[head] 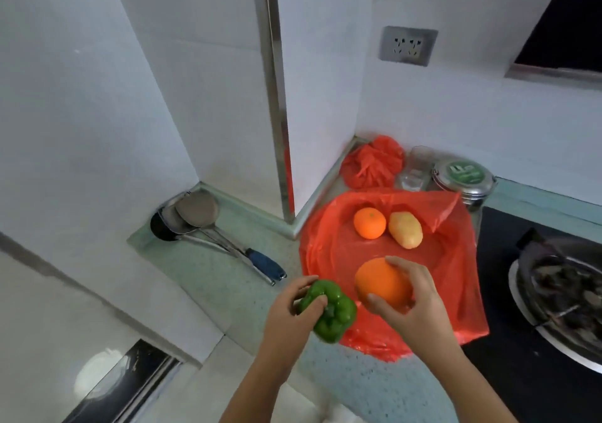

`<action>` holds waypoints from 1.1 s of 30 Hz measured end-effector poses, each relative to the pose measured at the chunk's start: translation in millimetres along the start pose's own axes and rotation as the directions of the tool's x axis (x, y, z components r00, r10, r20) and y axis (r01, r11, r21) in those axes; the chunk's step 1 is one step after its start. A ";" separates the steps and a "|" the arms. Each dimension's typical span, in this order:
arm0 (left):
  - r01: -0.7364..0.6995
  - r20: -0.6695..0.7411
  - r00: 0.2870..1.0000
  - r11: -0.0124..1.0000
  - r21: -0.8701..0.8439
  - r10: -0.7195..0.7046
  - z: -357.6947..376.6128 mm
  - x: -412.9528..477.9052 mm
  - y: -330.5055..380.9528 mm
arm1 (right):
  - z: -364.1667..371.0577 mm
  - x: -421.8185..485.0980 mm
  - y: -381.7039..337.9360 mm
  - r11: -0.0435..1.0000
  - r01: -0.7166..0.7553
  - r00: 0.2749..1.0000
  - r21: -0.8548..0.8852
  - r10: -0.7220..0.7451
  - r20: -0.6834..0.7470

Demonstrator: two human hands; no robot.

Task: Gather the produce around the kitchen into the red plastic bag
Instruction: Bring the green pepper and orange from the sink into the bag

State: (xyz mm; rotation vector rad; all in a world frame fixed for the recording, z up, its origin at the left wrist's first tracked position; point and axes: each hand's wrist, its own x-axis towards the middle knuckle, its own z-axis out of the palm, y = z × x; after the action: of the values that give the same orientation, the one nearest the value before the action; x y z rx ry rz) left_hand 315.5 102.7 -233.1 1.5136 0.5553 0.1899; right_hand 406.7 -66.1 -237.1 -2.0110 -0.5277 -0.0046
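L hand (286, 308) w/ green pepper (329, 312), R hand (413, 302) w/ orange (381, 282), over red bag (456, 260)

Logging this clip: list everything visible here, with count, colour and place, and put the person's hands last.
red plastic bag: 1, red, spread flat on the counter
small orange: 1, orange, on the bag
potato: 1, yellow-tan, on the bag beside the small orange
large orange: 1, orange, in the right hand over the bag
green pepper: 1, green, in the left hand
crumpled bag: 1, red, back corner
glass: 1, clear, beside the crumpled bag
tin: 1, steel with green lid, behind the bag
ladles: several, metal, left counter
socket: 1, grey, wall
stove: 1, black, right
left hand: 1
right hand: 1
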 end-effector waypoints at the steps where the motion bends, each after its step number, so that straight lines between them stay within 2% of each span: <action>1: -0.014 0.017 1.000 0.999 0.036 0.013 3.4 17.0 2.3 | -2.8 12.8 5.0 1.000 -0.028 0.999 -0.011 0.028 -0.034; 10: -0.116 0.159 0.984 0.957 0.264 0.075 52.7 122.6 -4.3 | -34.3 72.7 80.3 0.953 -0.248 0.963 -0.173 0.222 -0.155; 16: -0.133 0.146 0.986 0.911 0.390 0.082 78.4 166.3 -22.0 | -37.6 95.9 108.8 0.929 -0.322 0.936 -0.181 0.284 -0.210; 25: -0.137 0.159 0.984 0.901 0.412 0.077 100.2 204.2 -35.3 | -32.5 113.3 136.4 0.883 -0.432 0.895 -0.183 0.396 -0.204; 33: -0.179 0.111 0.983 0.913 0.366 0.148 108.8 222.8 -36.7 | -25.4 134.0 148.0 0.912 -0.380 0.916 -0.154 0.349 -0.197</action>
State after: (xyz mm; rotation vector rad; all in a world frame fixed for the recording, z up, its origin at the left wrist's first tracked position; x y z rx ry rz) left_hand 549.3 104.2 -323.5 1.9357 0.4132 0.1565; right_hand 587.7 -96.8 -319.5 -2.2458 -0.0376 0.0076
